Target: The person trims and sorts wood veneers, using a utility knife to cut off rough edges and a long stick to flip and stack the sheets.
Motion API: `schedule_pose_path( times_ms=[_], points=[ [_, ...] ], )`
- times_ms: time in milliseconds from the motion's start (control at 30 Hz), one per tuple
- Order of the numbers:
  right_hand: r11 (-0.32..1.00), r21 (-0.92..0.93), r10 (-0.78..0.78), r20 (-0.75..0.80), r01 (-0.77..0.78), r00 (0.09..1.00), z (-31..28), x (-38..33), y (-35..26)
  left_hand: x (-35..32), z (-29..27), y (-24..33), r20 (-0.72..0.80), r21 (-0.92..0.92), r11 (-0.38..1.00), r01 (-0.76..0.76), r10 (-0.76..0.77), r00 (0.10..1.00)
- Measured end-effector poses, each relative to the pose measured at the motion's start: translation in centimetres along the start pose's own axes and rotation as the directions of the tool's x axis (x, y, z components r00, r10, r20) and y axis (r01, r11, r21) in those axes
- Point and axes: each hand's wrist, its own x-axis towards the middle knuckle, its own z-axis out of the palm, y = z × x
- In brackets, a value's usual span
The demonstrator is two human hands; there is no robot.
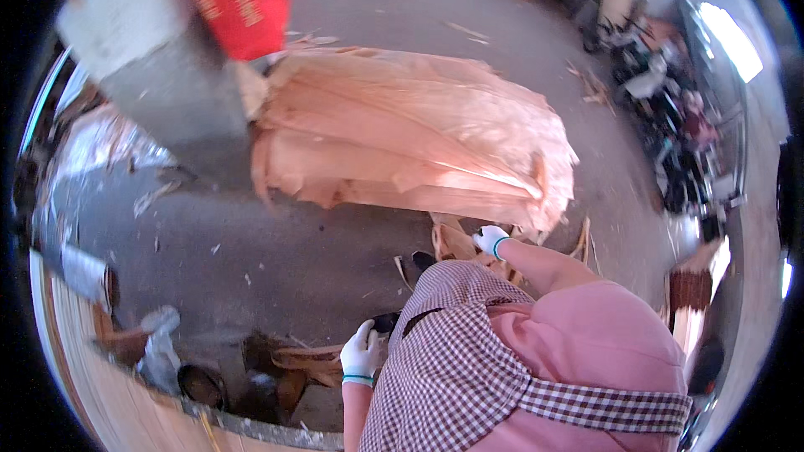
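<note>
A person in a pink top and checked apron stands over a grey floor [276, 259]. A large pile of thin wood veneer sheets [410, 134] lies far from both gloved hands. The right hand [490, 240] reaches toward its near edge, its grip unclear. The left hand [362, 353] hangs loosely curled, holding nothing, above veneer scraps [306, 360].

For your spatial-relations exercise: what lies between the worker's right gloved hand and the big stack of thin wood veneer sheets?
In the head view, only loose veneer scraps on the concrete floor separate the right hand from the veneer stack.
</note>
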Motion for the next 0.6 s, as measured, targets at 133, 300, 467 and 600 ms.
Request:
schedule_pose_path(
  times_ms=[133, 300, 467, 600],
  points=[
    [0.974, 0.186, 0.167, -0.197, -0.13, 0.966, -1.7, -0.2, 5.4, 1.2, 4.0, -0.4, 0.105, 0.077, 0.997, 0.018, -0.026, 0.994],
    [0.947, 0.313, 0.162, -0.249, -0.079, 0.955, -6.7, 6.2, 8.5, 1.8, 9.1, -2.1, 0.093, -0.034, 0.963, 0.266, -0.262, 0.96],
    [0.912, 0.292, -0.125, -0.474, 0.29, 0.871, -10.3, 15.1, 8.0, 0.2, 17.8, -2.1, -0.077, -0.424, 0.782, 0.457, -0.534, 0.842],
    [0.944, 0.235, -0.163, -0.271, 0.23, 0.949, -9.4, 18.5, 8.1, -0.6, 24.2, 4.3, 0.09, -0.435, 0.718, 0.543, -0.566, 0.82]
  ],
)
